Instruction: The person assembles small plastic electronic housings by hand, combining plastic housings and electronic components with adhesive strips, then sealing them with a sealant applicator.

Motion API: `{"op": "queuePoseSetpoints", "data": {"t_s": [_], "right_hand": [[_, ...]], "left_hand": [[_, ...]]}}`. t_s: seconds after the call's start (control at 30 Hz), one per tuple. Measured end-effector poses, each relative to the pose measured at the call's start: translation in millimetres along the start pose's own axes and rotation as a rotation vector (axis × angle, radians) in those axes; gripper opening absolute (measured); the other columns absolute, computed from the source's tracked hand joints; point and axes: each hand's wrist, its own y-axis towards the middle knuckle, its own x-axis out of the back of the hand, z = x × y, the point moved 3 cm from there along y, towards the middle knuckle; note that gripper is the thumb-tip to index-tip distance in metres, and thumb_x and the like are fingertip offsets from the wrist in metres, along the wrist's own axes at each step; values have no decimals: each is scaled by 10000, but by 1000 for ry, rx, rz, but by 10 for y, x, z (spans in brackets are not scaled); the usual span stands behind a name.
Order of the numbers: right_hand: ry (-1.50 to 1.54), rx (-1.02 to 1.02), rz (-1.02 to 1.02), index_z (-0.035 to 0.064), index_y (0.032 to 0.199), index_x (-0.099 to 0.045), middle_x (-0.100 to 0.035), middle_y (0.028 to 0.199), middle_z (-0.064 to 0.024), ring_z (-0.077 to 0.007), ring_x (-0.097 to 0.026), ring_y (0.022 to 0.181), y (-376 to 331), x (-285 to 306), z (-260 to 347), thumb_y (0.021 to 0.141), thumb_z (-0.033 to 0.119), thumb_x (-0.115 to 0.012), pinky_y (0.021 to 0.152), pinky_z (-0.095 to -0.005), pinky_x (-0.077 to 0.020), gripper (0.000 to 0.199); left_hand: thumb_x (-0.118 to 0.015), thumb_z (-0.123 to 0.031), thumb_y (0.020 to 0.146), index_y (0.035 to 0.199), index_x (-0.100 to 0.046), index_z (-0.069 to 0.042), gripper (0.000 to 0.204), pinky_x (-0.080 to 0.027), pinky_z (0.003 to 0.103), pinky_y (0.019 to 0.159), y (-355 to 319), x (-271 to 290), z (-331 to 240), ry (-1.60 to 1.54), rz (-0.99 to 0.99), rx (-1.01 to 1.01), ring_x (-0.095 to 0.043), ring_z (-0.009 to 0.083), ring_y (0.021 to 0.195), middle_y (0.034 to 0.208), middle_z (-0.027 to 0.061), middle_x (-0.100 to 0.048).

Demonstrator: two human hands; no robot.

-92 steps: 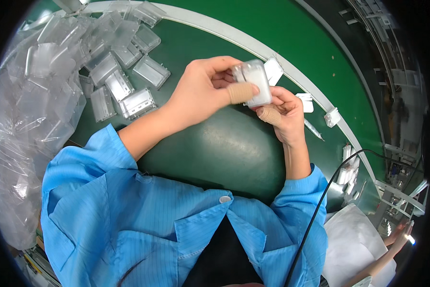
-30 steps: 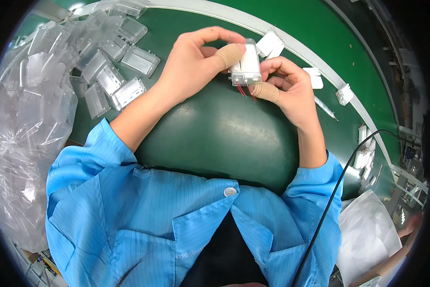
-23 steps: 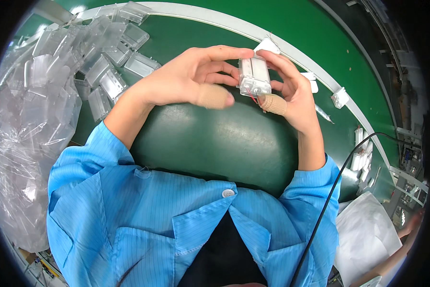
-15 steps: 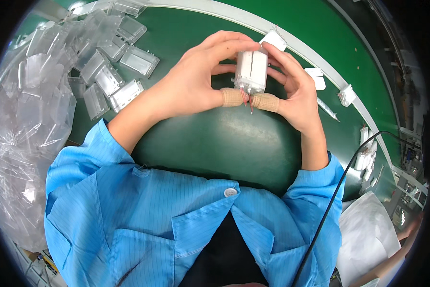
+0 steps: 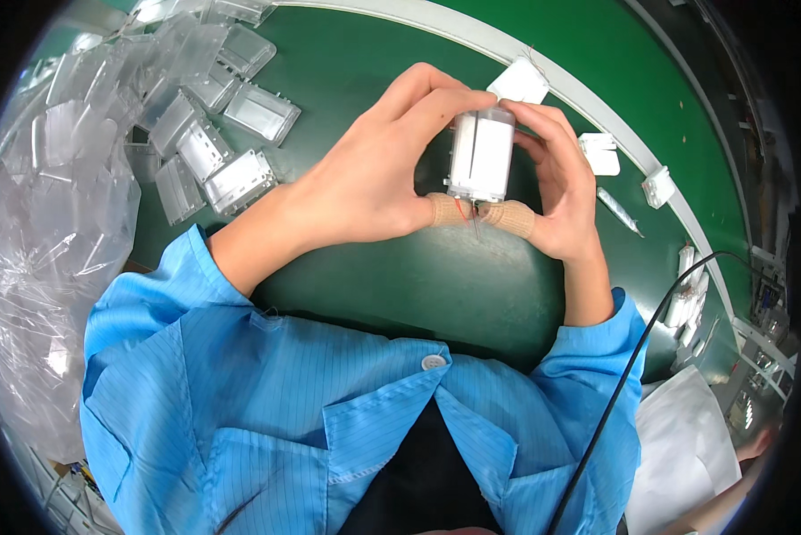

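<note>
Between my two hands, over the green tabletop, is a clear plastic case [image 5: 481, 156] with white blocks inside, split by a dark line down its length. My left hand [image 5: 365, 183] grips it from the left, with fingertips at the far end and thumb at the near end. From the other side, my right hand [image 5: 565, 178] holds it the same way. Both thumbs wear tan finger covers and meet at the near end. Thin wires, one of them red, stick out there between the thumbs. The undersides of the case and some fingertips are hidden.
Several clear plastic cases [image 5: 262, 114] lie at the left beside a large plastic bag [image 5: 57, 259] of more. White parts [image 5: 599, 154] and a silver tube [image 5: 619, 210] lie to the right. A black cable [image 5: 607, 392] crosses my right sleeve. Another person's arm [image 5: 726, 504] shows at lower right.
Both hands have moved the case slightly right and nearer to me. It now tilts so that its white face shows more fully. Both hands keep their grip.
</note>
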Motion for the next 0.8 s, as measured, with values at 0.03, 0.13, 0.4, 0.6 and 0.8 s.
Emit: {"op": "queuePoseSetpoints", "data": {"t_s": [0.03,0.13,0.4,0.6,0.8], "right_hand": [[0,0,8,15,1254,-500,-496,1176,-126,-243,-539,1076,-2,-1,-7,590,228,-861,934,-358,-473,786],[0,10,18,4,1250,-499,-490,1183,-132,-242,-537,1077,-10,-10,-19,600,242,-858,935,-353,-469,780],[-13,27,-11,19,1265,-494,-480,1227,-142,-254,-534,1101,-13,0,-25,584,237,-863,922,-364,-479,805],[-185,62,-6,53,1275,-505,-499,1234,-132,-262,-557,1066,-15,7,20,546,247,-873,866,-354,-512,839],[-356,154,51,49,1261,-523,-537,1186,-135,-267,-581,990,-4,43,110,554,274,-863,825,-352,-511,816]], "left_hand": [[-821,-97,599,1288,-465,-79,776,-449,382,990,0,-2,2,-26,5,8,-488,268,1132,1180,112,-440],[-811,-86,611,1271,-473,-70,742,-449,380,988,-13,-16,3,-22,10,34,-480,269,1142,1180,113,-433],[-810,-58,575,1283,-464,-49,788,-468,365,946,-29,-26,15,34,-52,-94,-499,284,1119,1248,135,-408],[-826,-97,529,1271,-484,-12,822,-476,368,894,-10,52,10,233,-29,-277,-520,315,1080,1189,162,-474],[-830,-187,565,1266,-497,-6,797,-474,364,886,-10,27,57,278,0,-334,-541,314,1031,1172,167,-507]]}}
